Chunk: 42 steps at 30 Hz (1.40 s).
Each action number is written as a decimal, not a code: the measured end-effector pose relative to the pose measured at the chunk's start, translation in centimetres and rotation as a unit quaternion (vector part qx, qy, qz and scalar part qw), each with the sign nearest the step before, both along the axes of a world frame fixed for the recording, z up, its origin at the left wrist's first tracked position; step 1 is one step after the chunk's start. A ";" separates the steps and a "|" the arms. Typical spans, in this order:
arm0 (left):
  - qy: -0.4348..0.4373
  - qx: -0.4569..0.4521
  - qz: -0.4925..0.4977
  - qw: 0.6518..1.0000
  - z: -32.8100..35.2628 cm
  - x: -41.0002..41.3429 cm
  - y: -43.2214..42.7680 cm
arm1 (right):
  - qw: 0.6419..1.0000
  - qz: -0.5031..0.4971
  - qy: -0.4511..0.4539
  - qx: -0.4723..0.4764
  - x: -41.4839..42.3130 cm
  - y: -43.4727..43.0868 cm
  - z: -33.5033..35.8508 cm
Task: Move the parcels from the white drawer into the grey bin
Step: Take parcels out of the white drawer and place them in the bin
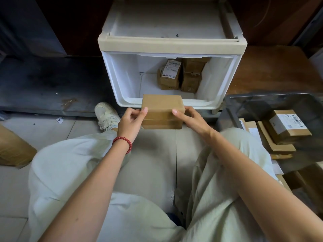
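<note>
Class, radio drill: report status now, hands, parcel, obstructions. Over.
Left hand and right hand grip plain parcel at white drawer front. Labelled parcels sit at drawer's back. Grey bin at right, nothing between.

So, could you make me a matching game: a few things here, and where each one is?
Things: 1 plain brown parcel; 2 red bracelet; 3 barcode-labelled parcel; 4 stacked parcels.
Places: A in the grey bin; B at the back of the white drawer; C held by left hand and right hand; D on the left wrist.
Pairs: 1-C; 2-D; 3-A; 4-B.
</note>
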<state>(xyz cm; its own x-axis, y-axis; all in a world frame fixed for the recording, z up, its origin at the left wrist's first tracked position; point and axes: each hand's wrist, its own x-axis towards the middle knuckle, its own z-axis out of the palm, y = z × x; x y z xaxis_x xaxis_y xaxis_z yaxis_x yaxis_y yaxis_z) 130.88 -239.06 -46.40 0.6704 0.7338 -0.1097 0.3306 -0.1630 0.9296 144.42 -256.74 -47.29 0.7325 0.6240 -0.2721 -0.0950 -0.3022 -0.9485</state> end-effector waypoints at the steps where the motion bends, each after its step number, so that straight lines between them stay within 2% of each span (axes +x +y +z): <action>1: 0.001 -0.001 0.007 1.000 0.0 0.0 0.0 | 1.000 0.010 0.003 0.000 -0.2 0.0 0.2; 9: -0.055 -0.101 0.008 0.993 0.3 0.2 0.2 | 0.999 0.019 0.044 0.002 -0.2 -0.2 0.8; 15: -0.033 -0.053 -0.036 0.997 0.6 0.6 -0.7 | 0.999 -0.025 0.000 0.021 -0.1 -0.1 0.7; 19: -0.071 -0.038 -0.033 0.996 1.6 1.7 -2.0 | 0.995 -0.087 -0.029 0.047 0.0 -0.3 1.1; 23: -0.085 -0.031 -0.031 0.995 3.0 3.3 -3.5 | 0.991 -0.103 -0.037 0.079 -0.2 -0.4 1.6; 27: -0.118 -0.013 -0.034 0.992 4.4 5.5 -5.6 | 0.980 -0.130 -0.083 0.124 0.4 -1.3 3.3; 32: -0.185 0.026 -0.133 0.973 5.5 8.4 -9.5 | 0.970 -0.152 -0.135 0.134 2.5 -5.7 6.2; 37: -0.142 0.038 -0.241 0.959 4.8 11.2 -13.8 | 0.968 -0.174 -0.155 0.090 3.8 -12.9 6.9; 42: -0.089 0.013 -0.281 0.955 4.8 14.4 -18.4 | 0.957 -0.257 -0.122 0.063 4.3 -18.1 5.5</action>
